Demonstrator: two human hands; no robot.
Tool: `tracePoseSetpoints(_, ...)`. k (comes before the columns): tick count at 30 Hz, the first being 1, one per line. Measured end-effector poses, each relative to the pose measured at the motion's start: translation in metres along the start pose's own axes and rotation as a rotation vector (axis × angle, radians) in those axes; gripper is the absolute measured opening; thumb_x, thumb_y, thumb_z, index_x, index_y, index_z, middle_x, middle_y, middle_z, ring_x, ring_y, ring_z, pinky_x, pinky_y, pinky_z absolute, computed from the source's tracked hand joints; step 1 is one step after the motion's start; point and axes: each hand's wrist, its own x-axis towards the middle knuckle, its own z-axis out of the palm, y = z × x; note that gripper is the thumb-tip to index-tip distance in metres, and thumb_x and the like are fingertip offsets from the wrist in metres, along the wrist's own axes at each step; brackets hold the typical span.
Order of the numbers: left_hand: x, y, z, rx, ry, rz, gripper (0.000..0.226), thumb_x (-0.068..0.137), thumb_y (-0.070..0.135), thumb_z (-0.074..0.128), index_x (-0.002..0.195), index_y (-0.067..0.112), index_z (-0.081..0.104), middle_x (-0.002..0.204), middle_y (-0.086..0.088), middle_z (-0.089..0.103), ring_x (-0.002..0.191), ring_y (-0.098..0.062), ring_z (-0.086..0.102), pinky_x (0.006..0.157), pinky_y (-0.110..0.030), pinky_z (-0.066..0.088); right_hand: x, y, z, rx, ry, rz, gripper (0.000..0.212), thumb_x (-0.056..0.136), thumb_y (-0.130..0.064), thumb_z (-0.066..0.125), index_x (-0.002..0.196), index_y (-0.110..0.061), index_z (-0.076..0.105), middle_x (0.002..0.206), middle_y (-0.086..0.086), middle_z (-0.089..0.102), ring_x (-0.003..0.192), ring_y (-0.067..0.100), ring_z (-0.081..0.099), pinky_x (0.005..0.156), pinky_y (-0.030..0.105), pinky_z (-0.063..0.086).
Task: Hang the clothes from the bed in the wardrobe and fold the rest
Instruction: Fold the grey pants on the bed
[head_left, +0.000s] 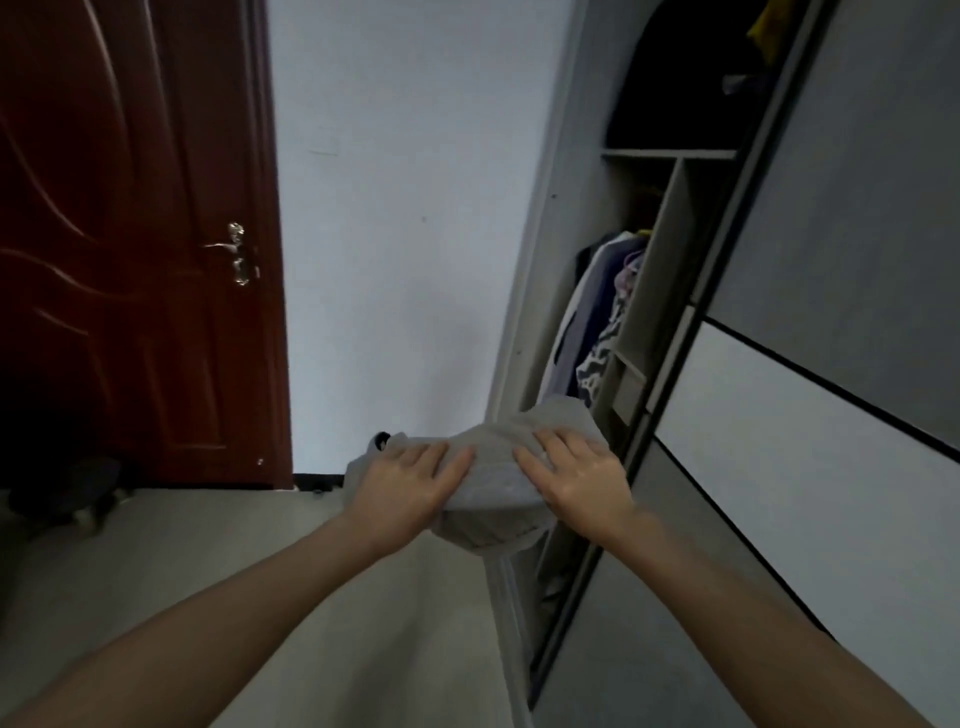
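Item: light grey fabric garment, bunched, being held in mid-air just in front of the open grey panelled wardrobe. A thin strip of it is hanging down toward the pale floor.

Left hand: gripping the garment's left end, fingers lying over the top, thumb hidden beneath.

Right hand: gripping the right end likewise, fingers spreading over the cloth. The two hands are sitting close together, not touching.

Small black piece: showing at the garment's far left edge, too small to identify.

Blue, white and patterned clothes: hanging inside the wardrobe.

Dark red wooden door with metal lever handle: standing at left, beside the white wall.
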Motion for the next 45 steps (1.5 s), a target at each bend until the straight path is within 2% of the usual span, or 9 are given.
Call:
tracePoseSetpoints(12,0.087,-0.153,0.15,-0.006,0.091,-0.067,0.09,0.025,0.041,0.093,0.103,0.005,0.072,0.09,-0.016,0.072,0.068,-0.026,0.07,0.054,-0.032,0.057,0.118,0.051,0.201,0.006,-0.037,-0.151,0.029,0.06,-0.022,0.084,0.087,-0.018,0.076,0.082,0.009,0.072,0.064,0.021,0.067,0.052,0.026,0.053)
tracePoseSetpoints(18,0.188,-0.198,0.228,-0.236,0.374,-0.038,0.045,0.081,0.032,0.046,0.119,0.011,0.057,0.091,-0.01,0.073,0.07,-0.025,0.07,0.055,-0.031,0.057,0.152,0.123,0.259,-0.104,-0.173,-0.061,0.021,0.072,-0.014,0.064,0.087,-0.023,0.075,0.081,0.004,0.072,0.066,0.02,0.067,0.052,0.023,0.051)
tracePoseSetpoints(21,0.233,-0.18,0.259,-0.427,0.461,-0.034,0.061,0.069,0.037,0.054,0.123,0.009,0.045,0.102,-0.013,0.069,0.088,-0.028,0.065,0.073,-0.035,0.056,0.152,0.169,0.265,-0.158,-0.249,0.062,0.034,0.072,-0.012,0.047,0.088,-0.022,0.076,0.082,0.006,0.071,0.069,0.023,0.068,0.05,0.024,0.05)
tracePoseSetpoints(25,0.275,-0.143,0.298,-0.626,0.469,-0.043,0.089,0.057,0.051,0.074,0.127,0.009,0.04,0.124,-0.016,0.048,0.109,-0.032,0.047,0.084,-0.048,0.049,0.141,0.23,0.259,-0.225,-0.308,0.176,0.031,0.061,-0.006,0.077,0.091,-0.015,0.076,0.091,0.014,0.071,0.08,0.029,0.07,0.052,0.03,0.054)
tracePoseSetpoints(29,0.331,-0.112,0.319,-0.839,0.527,0.018,0.106,0.045,0.031,0.091,0.129,0.003,0.032,0.131,-0.022,0.037,0.119,-0.037,0.039,0.089,-0.059,0.041,0.124,0.275,0.26,-0.266,-0.308,0.261,0.028,0.067,-0.008,0.076,0.094,-0.013,0.074,0.096,0.015,0.07,0.085,0.031,0.069,0.057,0.034,0.056)
tracePoseSetpoints(33,0.392,-0.095,0.321,-1.038,0.526,0.055,0.101,0.057,0.023,0.089,0.137,0.008,0.029,0.122,-0.022,0.057,0.11,-0.031,0.056,0.083,-0.038,0.052,0.113,0.327,0.265,-0.402,-0.235,0.355,0.022,0.078,-0.016,0.056,0.092,-0.014,0.073,0.095,0.01,0.07,0.085,0.03,0.067,0.065,0.033,0.052)
tracePoseSetpoints(40,0.464,-0.052,0.295,-1.225,0.752,0.212,0.07,0.079,0.038,0.06,0.135,0.011,0.028,0.121,-0.013,0.052,0.106,-0.022,0.052,0.084,-0.031,0.051,0.104,0.382,0.261,-0.574,-0.203,0.693,0.027,0.076,-0.011,0.066,0.103,-0.014,0.072,0.118,0.019,0.062,0.112,0.049,0.051,0.086,0.056,0.038)
tracePoseSetpoints(42,0.483,-0.036,0.29,-1.37,0.715,0.279,0.078,0.078,0.042,0.062,0.137,0.015,0.019,0.126,-0.006,0.044,0.111,-0.021,0.049,0.09,-0.03,0.047,0.099,0.399,0.257,-0.512,-0.14,0.937,0.034,0.083,-0.017,0.064,0.117,-0.02,0.065,0.133,0.015,0.049,0.123,0.04,0.039,0.098,0.044,0.032)
tracePoseSetpoints(45,0.507,-0.017,0.301,-1.538,0.502,0.411,0.095,0.065,0.04,0.078,0.135,0.031,0.015,0.132,-0.003,0.033,0.124,-0.014,0.035,0.101,-0.047,0.039,0.096,0.422,0.259,-0.39,0.094,1.315,0.047,0.086,-0.048,0.055,0.129,-0.03,0.05,0.135,-0.002,0.039,0.12,0.02,0.031,0.088,0.022,0.025)
